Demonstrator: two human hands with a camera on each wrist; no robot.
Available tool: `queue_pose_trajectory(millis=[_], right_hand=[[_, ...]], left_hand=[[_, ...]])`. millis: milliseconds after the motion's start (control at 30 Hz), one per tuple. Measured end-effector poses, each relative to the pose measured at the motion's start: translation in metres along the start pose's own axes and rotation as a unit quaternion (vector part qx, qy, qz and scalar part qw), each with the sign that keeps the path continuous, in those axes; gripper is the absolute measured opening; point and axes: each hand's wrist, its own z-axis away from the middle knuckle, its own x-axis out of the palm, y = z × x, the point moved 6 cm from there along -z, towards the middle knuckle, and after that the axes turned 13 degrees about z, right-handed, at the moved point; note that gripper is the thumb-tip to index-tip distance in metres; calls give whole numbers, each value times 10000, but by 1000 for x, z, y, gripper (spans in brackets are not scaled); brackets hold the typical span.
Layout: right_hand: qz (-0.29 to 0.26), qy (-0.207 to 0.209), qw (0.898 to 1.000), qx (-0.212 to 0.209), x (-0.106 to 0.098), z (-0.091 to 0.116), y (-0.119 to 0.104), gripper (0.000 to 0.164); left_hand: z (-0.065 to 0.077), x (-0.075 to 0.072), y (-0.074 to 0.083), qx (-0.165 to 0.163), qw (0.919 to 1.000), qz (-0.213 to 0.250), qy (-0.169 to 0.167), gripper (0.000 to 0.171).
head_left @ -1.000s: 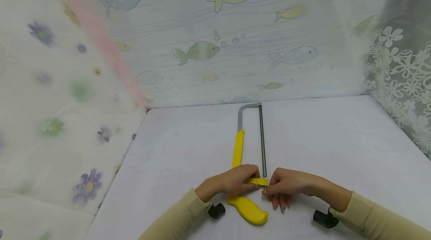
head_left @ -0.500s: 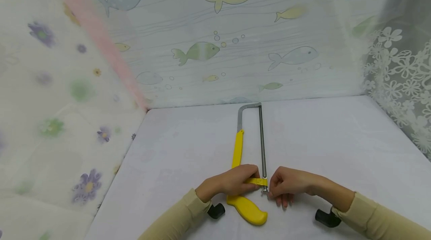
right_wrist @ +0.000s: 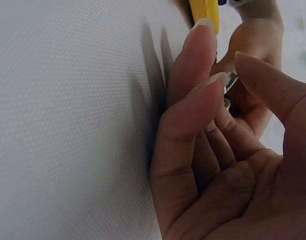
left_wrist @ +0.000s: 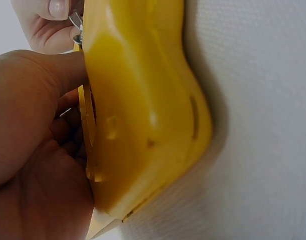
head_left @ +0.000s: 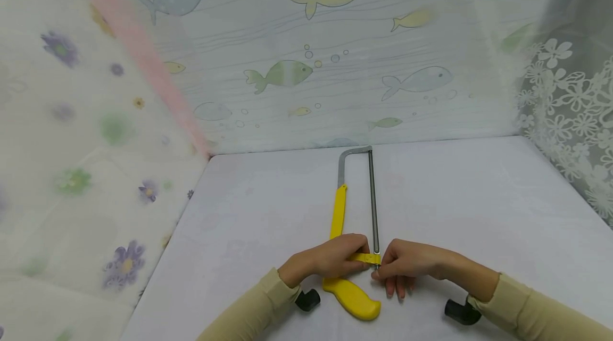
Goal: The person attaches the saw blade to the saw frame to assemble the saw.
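A hacksaw with a yellow handle (head_left: 356,301) lies flat on the white cloth, its grey front bow pointing away from me. Its blade (head_left: 373,202) runs along the right side. My left hand (head_left: 335,256) grips the yellow frame around the near crosspiece; the left wrist view shows the thumb against the yellow handle (left_wrist: 142,100). At the blade's near end, the thumb and fingers of my right hand (head_left: 414,261) pinch a small metal wing nut (right_wrist: 232,80). From the head view that nut is mostly covered by the fingertips.
The white cloth-covered table (head_left: 455,197) surrounds the saw. A pale fish-print curtain (head_left: 311,107) hangs along the back edge, with flowered cloth (head_left: 96,171) at the left and lace (head_left: 570,96) at the right. Black wrist devices (head_left: 462,312) sit beneath both wrists.
My right hand shifted slightly right, off the wing nut, half a second ago, and now has come back left onto it. My left hand and the hacksaw stayed put.
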Motion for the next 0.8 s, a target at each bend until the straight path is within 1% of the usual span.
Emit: queue_pose_trajectory(millis=[367,667,800], right_hand=[[42,-19,10000,12,-1,2,-4,36],[155,10,9998,-95,-7,6,2,22],[107,23,9998,-137,-8,7,1,20]], left_hand=[[1,-1,3,54,10000,22,1,10],[1,-2,5,23,10000,-35,33,11],[1,-2,5,47,10000,-59,31,11]])
